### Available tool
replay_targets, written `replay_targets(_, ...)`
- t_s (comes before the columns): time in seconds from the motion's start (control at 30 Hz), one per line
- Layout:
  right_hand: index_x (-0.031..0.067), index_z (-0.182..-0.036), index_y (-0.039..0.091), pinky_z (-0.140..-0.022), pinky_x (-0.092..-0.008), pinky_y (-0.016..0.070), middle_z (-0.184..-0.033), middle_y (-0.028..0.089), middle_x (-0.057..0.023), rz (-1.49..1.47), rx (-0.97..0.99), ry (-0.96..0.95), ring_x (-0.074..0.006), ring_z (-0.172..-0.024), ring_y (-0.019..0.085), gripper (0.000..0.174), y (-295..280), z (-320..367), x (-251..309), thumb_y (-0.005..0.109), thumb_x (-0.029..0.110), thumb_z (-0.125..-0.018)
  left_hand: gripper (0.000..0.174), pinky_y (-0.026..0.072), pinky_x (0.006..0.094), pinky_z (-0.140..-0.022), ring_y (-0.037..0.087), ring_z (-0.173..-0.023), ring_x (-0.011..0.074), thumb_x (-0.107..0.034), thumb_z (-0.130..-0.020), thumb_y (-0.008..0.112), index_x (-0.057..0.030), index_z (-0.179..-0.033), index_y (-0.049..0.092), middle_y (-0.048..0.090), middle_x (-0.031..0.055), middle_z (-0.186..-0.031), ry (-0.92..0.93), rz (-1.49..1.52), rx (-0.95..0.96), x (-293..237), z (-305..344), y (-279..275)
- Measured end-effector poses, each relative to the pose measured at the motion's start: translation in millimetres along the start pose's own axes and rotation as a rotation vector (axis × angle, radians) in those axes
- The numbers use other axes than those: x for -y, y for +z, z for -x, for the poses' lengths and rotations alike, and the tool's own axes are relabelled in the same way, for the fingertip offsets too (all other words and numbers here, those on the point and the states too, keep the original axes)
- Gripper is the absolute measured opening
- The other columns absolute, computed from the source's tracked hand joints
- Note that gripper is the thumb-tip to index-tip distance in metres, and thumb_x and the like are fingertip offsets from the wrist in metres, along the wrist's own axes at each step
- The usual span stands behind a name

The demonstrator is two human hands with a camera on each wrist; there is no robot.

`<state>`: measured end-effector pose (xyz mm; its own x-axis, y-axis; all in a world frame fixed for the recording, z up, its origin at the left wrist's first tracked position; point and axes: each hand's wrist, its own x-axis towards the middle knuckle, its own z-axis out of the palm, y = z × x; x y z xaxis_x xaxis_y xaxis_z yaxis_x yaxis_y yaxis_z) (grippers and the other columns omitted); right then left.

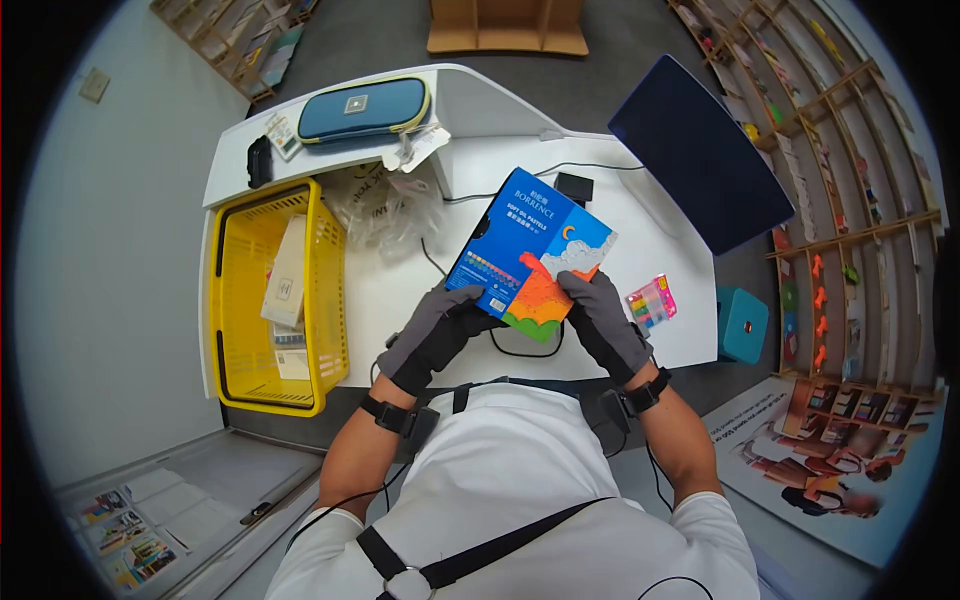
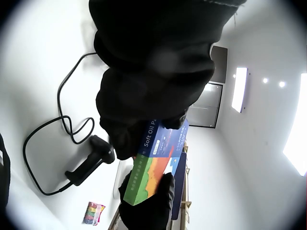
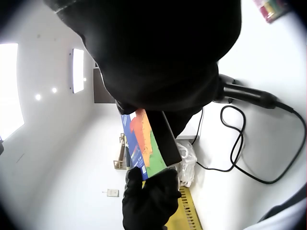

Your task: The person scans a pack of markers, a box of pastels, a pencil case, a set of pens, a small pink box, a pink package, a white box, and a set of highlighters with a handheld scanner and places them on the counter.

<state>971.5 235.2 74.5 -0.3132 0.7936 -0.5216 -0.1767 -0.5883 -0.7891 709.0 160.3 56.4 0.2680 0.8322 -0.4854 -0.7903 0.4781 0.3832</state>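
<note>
A blue box of soft oil pastels (image 1: 535, 255), printed with an orange, green and grey picture, is held tilted over the white desk (image 1: 385, 345). My gloved left hand (image 1: 432, 332) grips its lower left corner, thumb on the printed face. On the lower right edge, my gloved right hand (image 1: 603, 318) holds it the same way. Both wrist views show the fingers wrapped behind the box (image 2: 156, 160), partly hidden by the dark gloves. Under the hands in the left wrist view lies a black handheld barcode scanner (image 2: 91, 160) with a looped cable.
A yellow basket (image 1: 333, 300) with white boxes stands left. Behind it are a clear plastic bag (image 1: 385, 215) and a blue zip case (image 1: 365, 108) on the raised ledge. A dark monitor (image 1: 700, 150) stands right, near a small pink packet (image 1: 652, 302) and a teal box (image 1: 741, 325).
</note>
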Motion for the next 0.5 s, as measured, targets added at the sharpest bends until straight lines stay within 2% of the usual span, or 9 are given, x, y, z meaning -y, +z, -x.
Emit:
replay_targets(0.1,-0.0002,-0.133,0.060,-0.101,-0.0353,0.0580,-0.124,0.070,-0.0072,-0.046,-0.027,0.001,-0.0198,-0.111,0.071,0.031,-19,-16,-25,0.068,0.018,-0.108,0.038,0.0595,0.0547,-0.109,0.073,-0.121,0.0385,-0.014,-0.107,0.063,0.0058,-0.139,0.057,0.070,0.0246,-0.133,0.081,-0.248,-0.075,-13,-6,-15)
replay_targets(0.2,0.0002,-0.134,0.060,-0.106,-0.0365,0.0573,-0.128,0.070,-0.0092,-0.148,-0.032,-0.053,-0.0214,-0.115,0.071,0.029,-40,-28,-53,0.065,0.014,-0.109,0.034,0.0608,0.0517,-0.107,0.074,-0.118,0.0373,-0.017,-0.109,0.061,0.0035,-0.136,0.060,0.071,0.0225,-0.132,0.092,-0.277,-0.073,-26,-5,-38)
replay_targets(0.27,0.0003,-0.133,0.061,-0.104,-0.0366,0.0580,-0.127,0.070,-0.0095,-0.182,-0.078,-0.092,-0.0209,-0.114,0.071,0.028,-48,-37,-64,0.065,0.016,-0.110,0.032,0.0615,0.0502,-0.105,0.074,-0.116,0.0367,-0.019,-0.110,0.060,0.0024,-0.134,0.062,0.071,0.0215,-0.132,0.099,-0.294,-0.058,-40,-3,-62)
replay_targets(0.37,0.0007,-0.131,0.062,-0.099,-0.0368,0.0595,-0.125,0.069,-0.0101,-0.262,-0.141,-0.162,-0.0201,-0.113,0.071,0.027,-76,-40,-78,0.064,0.019,-0.111,0.032,0.0606,0.0498,-0.105,0.074,-0.114,0.0352,-0.022,-0.110,0.061,0.0002,-0.133,0.065,0.073,0.0198,-0.129,0.173,-0.135,-0.083,-48,-2,-99)
replay_targets(0.47,0.0014,-0.134,0.061,-0.104,-0.0370,0.0582,-0.134,0.069,-0.0121,0.323,-0.279,-0.335,-0.0232,-0.119,0.070,0.029,-106,-39,-83,0.058,0.022,-0.114,0.033,0.0592,0.0509,-0.107,0.074,-0.114,0.0355,-0.023,-0.110,0.061,-0.0001,-0.133,0.065,0.073,0.0194,-0.128,0.202,-0.101,-0.106,-61,5,-122)
replay_targets(0.5,0.0014,-0.134,0.061,-0.104,-0.0370,0.0582,-0.134,0.069,-0.0121,0.325,-0.281,-0.338,-0.0232,-0.119,0.070,0.029,-111,-37,-79,0.058,0.022,-0.114,0.033,0.0585,0.0515,-0.107,0.074,-0.114,0.0356,-0.024,-0.110,0.061,-0.0003,-0.133,0.065,0.073,0.0191,-0.128,0.223,-0.085,-0.124,-65,7,-127)
